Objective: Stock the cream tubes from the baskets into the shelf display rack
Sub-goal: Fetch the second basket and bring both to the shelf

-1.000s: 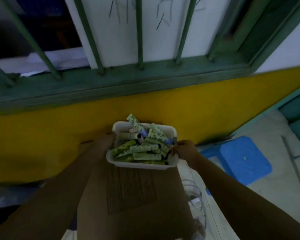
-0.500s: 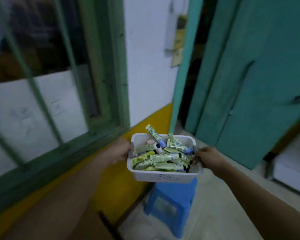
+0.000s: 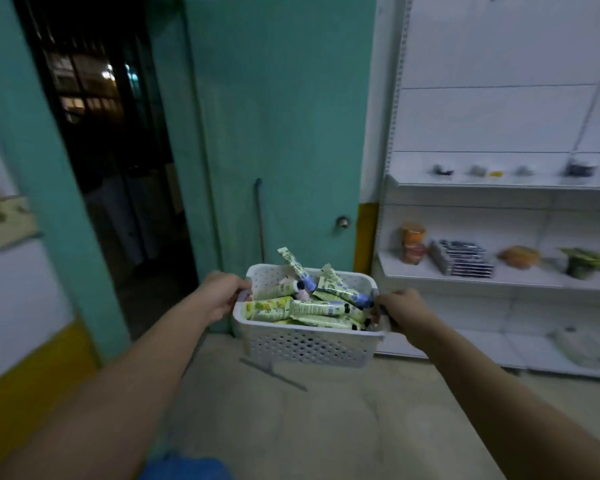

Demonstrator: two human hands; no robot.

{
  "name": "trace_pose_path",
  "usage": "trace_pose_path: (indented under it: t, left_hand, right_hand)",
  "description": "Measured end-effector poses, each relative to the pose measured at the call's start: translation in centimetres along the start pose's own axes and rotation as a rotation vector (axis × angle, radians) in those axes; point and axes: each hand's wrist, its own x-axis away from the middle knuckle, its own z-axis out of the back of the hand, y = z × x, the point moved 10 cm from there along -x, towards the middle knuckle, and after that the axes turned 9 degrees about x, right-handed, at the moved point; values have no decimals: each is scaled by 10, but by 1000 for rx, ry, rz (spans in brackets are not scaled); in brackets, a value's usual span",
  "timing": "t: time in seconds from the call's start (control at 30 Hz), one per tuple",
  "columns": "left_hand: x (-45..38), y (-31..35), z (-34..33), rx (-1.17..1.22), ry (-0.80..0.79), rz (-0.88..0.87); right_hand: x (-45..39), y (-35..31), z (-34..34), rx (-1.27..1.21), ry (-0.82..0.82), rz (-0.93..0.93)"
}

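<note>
A white basket (image 3: 309, 344) heaped with cream tubes (image 3: 312, 306) is held in the air by 2 hands: the left hand (image 3: 220, 294) grasps the basket's left rim, and the right hand (image 3: 400, 311) grasps its right rim. Right of the basket stands a white shelf rack (image 3: 499, 275) carrying a few blurred goods. Behind the basket is a teal door (image 3: 278, 133), and left of the basket a dark doorway (image 3: 111, 150).

Basket (image 3: 309, 348): we are seeing matt white perforated plastic.
Tubes (image 3: 312, 308): looking smooth, printed (slightly glossy).
Shelf rack (image 3: 465, 275): appearing smooth white.
</note>
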Motion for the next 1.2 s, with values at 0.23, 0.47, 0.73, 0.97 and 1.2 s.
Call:
trace_pose_path:
  t: [0.23, 0.47, 0.73, 0.97, 1.2]
  left_hand:
    - [-91, -4, -228, 46, -138, 14]
    - [-136, 53, -434, 95, -387, -67]
    - [-186, 60, -649, -10, -653, -9]
    - [-263, 66, -852, -17, -900, -47]
    - [-297, 81, -1015, -72, -1135, -14]
  right_hand:
    - [-127, 22, 176, 23, 92, -30]
    - [-188, 39, 327, 14, 293, -111]
    - [-247, 77, 463, -29, 536, -230]
    - [-331, 116, 556, -54, 765, -346]
    - [-387, 124, 635, -102, 989, -479]
